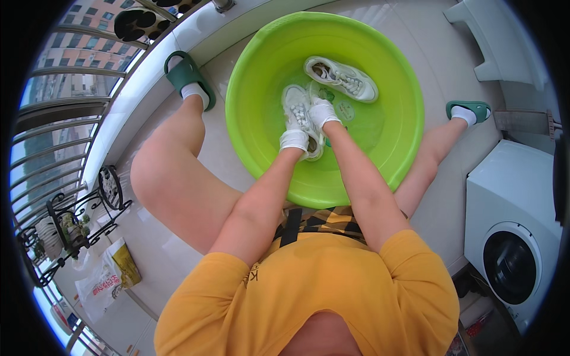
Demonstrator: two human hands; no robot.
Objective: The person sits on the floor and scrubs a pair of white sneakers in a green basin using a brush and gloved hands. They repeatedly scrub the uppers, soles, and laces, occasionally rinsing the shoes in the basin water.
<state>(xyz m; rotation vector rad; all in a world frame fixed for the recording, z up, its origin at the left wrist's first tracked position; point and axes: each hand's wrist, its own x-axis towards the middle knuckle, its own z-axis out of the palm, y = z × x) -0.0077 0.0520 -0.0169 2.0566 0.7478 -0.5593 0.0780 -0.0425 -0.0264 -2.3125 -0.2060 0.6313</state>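
A large green plastic basin [249,111] stands on the floor between the legs, with some water at its bottom. Inside it are two white lace-up sneakers. One sneaker [297,107] lies nearer me, its toe pointing away. My left hand [295,140], in a white glove, is closed on the side of this shoe near its heel. My right hand [323,113], gloved too, is at the same shoe's right side and holds a small whitish translucent thing [314,90], perhaps a brush; its kind is unclear. The other sneaker [345,80] lies on its own farther back, touched by neither hand.
A white front-loading washing machine [512,213] stands at the right, a white plastic stool [494,40] at the upper right. Metal railings [62,115] and a black wrought-iron plant stand [80,222] are at the left. A plastic bag [100,282] lies on the tiled floor at the lower left.
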